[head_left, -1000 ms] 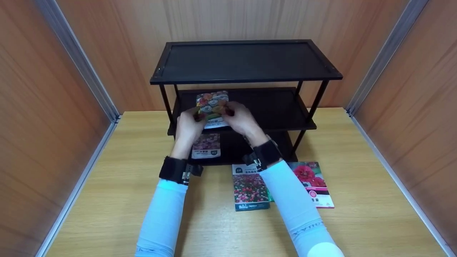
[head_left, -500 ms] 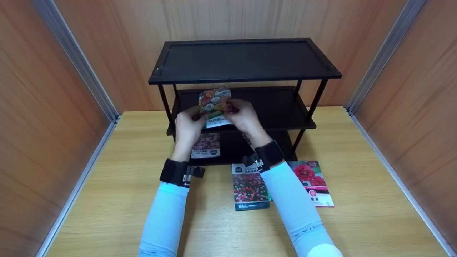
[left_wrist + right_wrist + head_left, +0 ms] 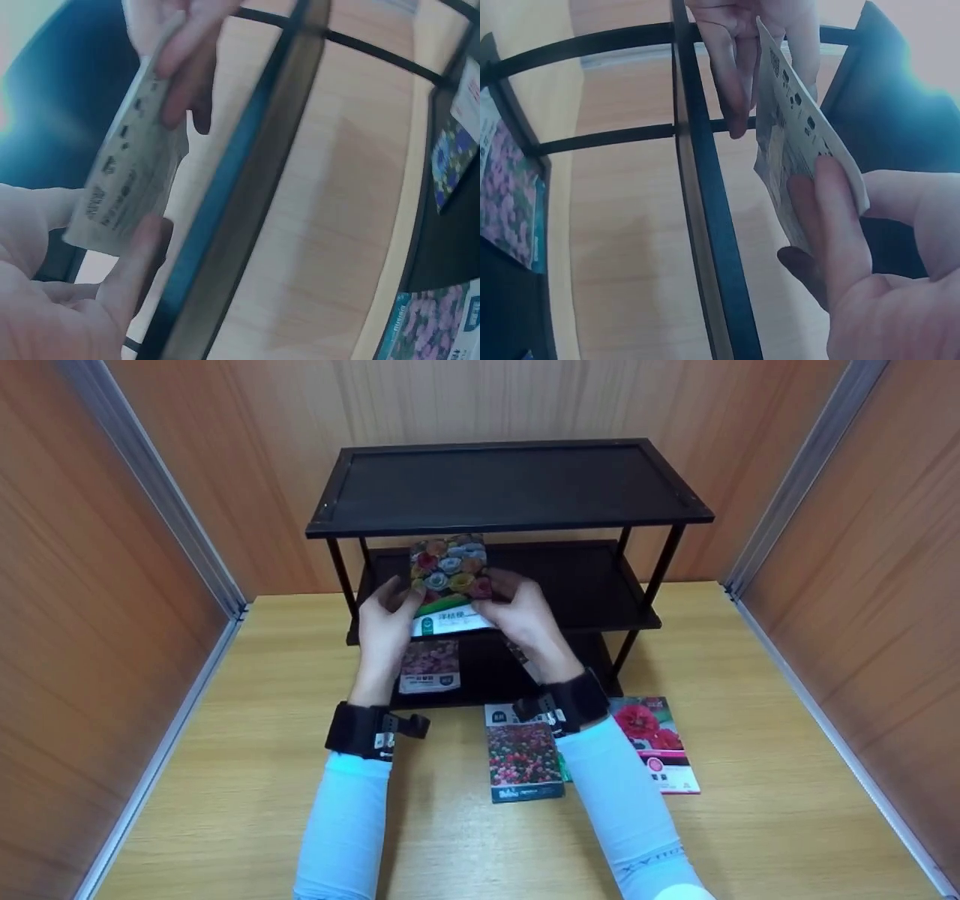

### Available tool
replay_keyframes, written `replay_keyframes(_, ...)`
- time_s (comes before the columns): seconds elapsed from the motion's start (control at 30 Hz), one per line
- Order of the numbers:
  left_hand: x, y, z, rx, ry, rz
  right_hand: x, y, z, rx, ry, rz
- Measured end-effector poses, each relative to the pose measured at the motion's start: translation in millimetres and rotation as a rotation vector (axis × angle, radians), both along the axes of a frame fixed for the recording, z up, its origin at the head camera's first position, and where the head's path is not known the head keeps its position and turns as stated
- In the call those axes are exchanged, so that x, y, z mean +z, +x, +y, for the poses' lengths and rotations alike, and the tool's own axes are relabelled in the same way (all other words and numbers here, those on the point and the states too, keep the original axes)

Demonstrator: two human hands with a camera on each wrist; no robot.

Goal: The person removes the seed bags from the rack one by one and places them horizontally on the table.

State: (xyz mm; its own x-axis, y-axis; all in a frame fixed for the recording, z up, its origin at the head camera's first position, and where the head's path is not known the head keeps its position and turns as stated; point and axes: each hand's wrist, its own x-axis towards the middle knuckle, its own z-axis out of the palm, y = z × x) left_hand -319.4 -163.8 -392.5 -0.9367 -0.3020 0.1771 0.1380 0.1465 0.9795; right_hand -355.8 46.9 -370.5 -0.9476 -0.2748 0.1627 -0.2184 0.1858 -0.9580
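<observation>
Both hands hold a seed packet (image 3: 450, 574) with many-coloured flowers and a white lower band, in front of the black rack's middle shelf (image 3: 559, 585). My left hand (image 3: 386, 622) pinches its left edge, thumb on the front. My right hand (image 3: 525, 611) pinches the right edge. Both wrist views show the packet's pale printed back (image 3: 127, 165) with fingers against it. On the bottom shelf (image 3: 487, 679) lies a purple-flower packet (image 3: 430, 664). Beside my right wrist, another packet (image 3: 523, 658) on that shelf is mostly hidden; the left wrist view shows its blue flowers (image 3: 450, 157).
On the wooden table, before the rack, lie a packet of small red and pink flowers (image 3: 525, 757) and one with large red blooms (image 3: 652, 727). A green packet edge (image 3: 564, 769) shows between them. The rack's top shelf (image 3: 510, 484) overhangs the hands. Wood panels stand around.
The flower packet has tilted to face the head camera more squarely. My hands have moved slightly apart to its side edges, and more of its front shows. The packets on the table have not moved.
</observation>
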Motion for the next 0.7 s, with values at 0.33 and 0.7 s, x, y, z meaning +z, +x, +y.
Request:
replay_keyframes(0.33,1.0,20.2,5.1,-0.029,0.113,0.024,-11.2,22.4,2.2,0.116,-0.142,-0.082)
replay_keyframes(0.7,-1.7,38.6,10.6,-0.040,0.093,-0.001,-14.8,26.7,6.8,0.053,-0.164,-0.064)
